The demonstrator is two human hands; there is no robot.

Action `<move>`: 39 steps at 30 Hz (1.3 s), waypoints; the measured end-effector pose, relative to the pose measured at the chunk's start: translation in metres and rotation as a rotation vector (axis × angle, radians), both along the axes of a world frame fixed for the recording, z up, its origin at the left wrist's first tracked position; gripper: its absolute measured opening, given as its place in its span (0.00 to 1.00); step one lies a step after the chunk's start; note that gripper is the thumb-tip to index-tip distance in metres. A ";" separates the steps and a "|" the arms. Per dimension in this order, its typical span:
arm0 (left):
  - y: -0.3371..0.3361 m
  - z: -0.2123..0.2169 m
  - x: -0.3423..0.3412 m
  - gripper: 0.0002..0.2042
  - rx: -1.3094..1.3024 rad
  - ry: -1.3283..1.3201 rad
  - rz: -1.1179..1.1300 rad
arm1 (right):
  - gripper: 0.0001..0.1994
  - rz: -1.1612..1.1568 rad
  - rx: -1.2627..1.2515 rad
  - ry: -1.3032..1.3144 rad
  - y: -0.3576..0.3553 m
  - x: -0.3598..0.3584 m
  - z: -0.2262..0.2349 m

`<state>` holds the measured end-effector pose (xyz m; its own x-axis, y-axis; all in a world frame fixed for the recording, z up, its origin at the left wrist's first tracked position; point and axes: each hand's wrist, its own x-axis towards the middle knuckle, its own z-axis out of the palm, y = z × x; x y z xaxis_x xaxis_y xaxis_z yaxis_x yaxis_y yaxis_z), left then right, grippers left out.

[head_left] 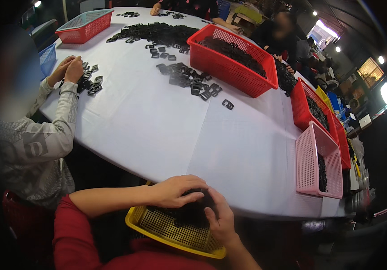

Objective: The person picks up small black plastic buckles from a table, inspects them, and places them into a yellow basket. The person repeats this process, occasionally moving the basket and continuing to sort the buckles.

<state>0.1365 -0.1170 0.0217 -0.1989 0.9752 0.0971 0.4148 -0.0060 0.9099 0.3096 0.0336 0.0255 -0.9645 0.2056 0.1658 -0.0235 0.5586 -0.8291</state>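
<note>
My left hand (180, 191) and my right hand (220, 216) are cupped together around a dark clump of small black plastic pieces (193, 213). The clump is in shadow, so single pieces in it do not show clearly. Below the hands sits a yellow perforated plastic basket (175, 227), close to my body at the table's near edge. Part of its mesh floor shows; black pieces lie at its far side. Ahead on the white-covered table (157, 135) are loose black plastic strap buckles (193, 81), with one single buckle (228, 104) lying apart.
A large red basket (234, 63) of black pieces stands mid-table. Along the right edge are a pink basket (308, 166) and more red ones (303, 103). At left a co-worker's hands (69, 68) handle buckles. A bigger black heap (157, 33) lies farther back, near other people.
</note>
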 end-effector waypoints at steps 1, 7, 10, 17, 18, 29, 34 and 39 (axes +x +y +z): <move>-0.003 0.005 0.002 0.17 0.057 -0.116 0.051 | 0.21 -0.012 -0.055 -0.004 0.002 0.003 0.002; 0.023 0.000 -0.096 0.12 0.170 0.255 0.442 | 0.18 -0.176 0.270 0.149 0.079 -0.087 0.010; 0.061 -0.003 -0.155 0.10 0.240 0.529 0.627 | 0.20 -0.284 0.383 0.212 0.147 -0.170 -0.016; 0.150 -0.016 -0.260 0.13 0.063 0.807 0.738 | 0.23 -0.426 0.457 0.025 0.161 -0.283 -0.049; 0.163 -0.017 -0.268 0.14 0.009 0.853 0.733 | 0.23 -0.429 0.477 0.003 0.163 -0.277 -0.051; 0.173 -0.016 -0.269 0.09 -0.062 0.746 0.542 | 0.19 -0.447 0.413 0.049 0.166 -0.274 -0.047; 0.150 -0.035 -0.288 0.13 0.036 0.941 0.820 | 0.19 -0.436 0.403 0.065 0.163 -0.279 -0.047; 0.163 -0.037 -0.254 0.14 0.120 0.846 0.561 | 0.21 -0.441 0.341 0.090 0.161 -0.279 -0.043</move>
